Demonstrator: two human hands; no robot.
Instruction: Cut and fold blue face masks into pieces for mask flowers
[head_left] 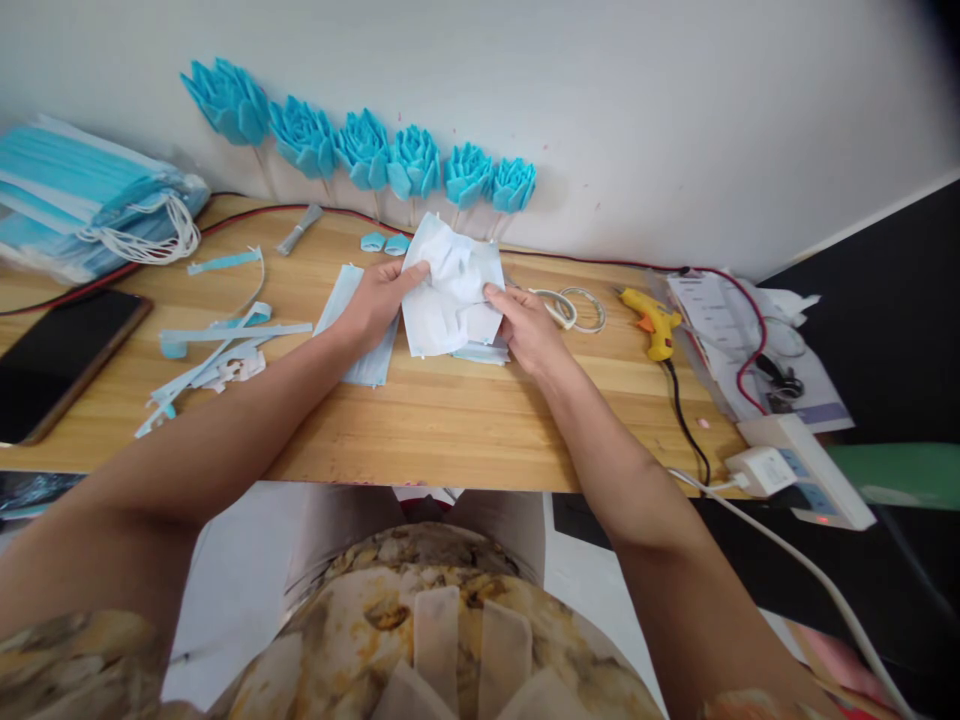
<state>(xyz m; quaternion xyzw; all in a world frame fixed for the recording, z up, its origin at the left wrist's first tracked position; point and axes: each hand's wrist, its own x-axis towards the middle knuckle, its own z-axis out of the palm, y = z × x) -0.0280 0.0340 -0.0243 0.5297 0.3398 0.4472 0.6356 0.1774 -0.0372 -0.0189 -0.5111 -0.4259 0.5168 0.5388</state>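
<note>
White sheet [450, 290]: pinched by left hand [375, 300] and right hand [529, 330].
Risk: thin fabric may tear if pulled unevenly.
Glue gun [651, 318]: nearby, might burn.

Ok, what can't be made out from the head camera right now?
- Head view: the white sheet, pinched by the left hand and right hand, covers most of the blue pieces under it.
- Head view: the phone and the mask stack are cut off by the left edge.
- Head view: the print on the papers is too small to read.
</note>
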